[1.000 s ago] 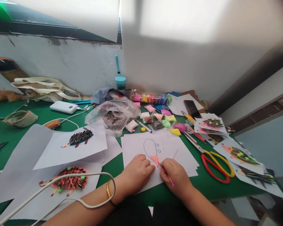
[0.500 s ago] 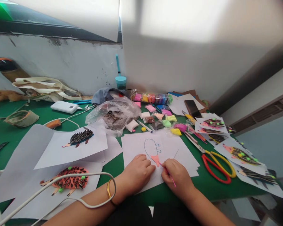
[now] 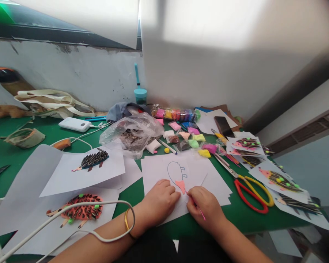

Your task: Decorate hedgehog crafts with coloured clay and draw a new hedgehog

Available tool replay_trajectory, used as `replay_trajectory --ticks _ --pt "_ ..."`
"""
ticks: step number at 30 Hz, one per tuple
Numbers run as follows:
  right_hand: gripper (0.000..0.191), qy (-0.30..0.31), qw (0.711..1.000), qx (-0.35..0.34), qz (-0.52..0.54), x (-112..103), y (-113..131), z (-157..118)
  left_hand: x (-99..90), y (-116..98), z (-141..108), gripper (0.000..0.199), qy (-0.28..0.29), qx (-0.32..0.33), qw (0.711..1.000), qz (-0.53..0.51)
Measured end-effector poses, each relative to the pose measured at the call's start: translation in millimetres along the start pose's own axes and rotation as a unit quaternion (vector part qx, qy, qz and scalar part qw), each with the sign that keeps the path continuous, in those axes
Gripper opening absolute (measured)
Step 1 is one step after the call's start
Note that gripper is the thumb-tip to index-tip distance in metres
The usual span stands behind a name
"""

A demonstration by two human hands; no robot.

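A sheet of white paper carries a blue outline of an animal, a rounded body with two short legs. On its near end lies a flat, pointed patch of salmon-pink clay. My left hand rests on the sheet just left of the patch, fingers lying together on the paper. Closed around a thin pink clay tool, my right hand has the tool's tip at the right edge of the patch. A thin pale stick lies beyond that hand.
Clay packets and a plastic bag of seeds lie behind the sheet. Scissors and several finished hedgehog pictures are on the right. More pictures lie left. A white cable loops over my left forearm.
My right hand and the tool have shifted very slightly at the patch's edge. My left hand stays in place.
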State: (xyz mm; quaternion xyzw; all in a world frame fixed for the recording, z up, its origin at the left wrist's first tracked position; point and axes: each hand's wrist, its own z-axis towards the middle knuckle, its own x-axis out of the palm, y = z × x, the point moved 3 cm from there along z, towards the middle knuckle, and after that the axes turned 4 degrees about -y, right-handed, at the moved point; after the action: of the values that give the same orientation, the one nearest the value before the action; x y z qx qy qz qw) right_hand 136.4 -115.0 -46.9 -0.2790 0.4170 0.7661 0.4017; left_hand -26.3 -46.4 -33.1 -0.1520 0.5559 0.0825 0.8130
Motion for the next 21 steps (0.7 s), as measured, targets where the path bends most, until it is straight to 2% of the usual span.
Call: replay_trajectory --ticks 8,14,21 --pt "0.017 0.008 1.0 0.003 0.003 -2.8 3.9 1.2 0.3 -0.6 -1.2 0.008 -0.002 0.005 1.0 0.002" --pt "0.015 -0.013 0.999 0.029 0.017 -5.7 -1.0 -3.8 -1.3 -1.4 -1.2 0.007 0.001 0.004 1.0 0.002" --pt "0.015 0.001 0.999 0.037 0.012 -3.1 -0.8 -2.4 -0.4 -1.1 -0.9 0.006 0.004 0.004 1.0 0.004"
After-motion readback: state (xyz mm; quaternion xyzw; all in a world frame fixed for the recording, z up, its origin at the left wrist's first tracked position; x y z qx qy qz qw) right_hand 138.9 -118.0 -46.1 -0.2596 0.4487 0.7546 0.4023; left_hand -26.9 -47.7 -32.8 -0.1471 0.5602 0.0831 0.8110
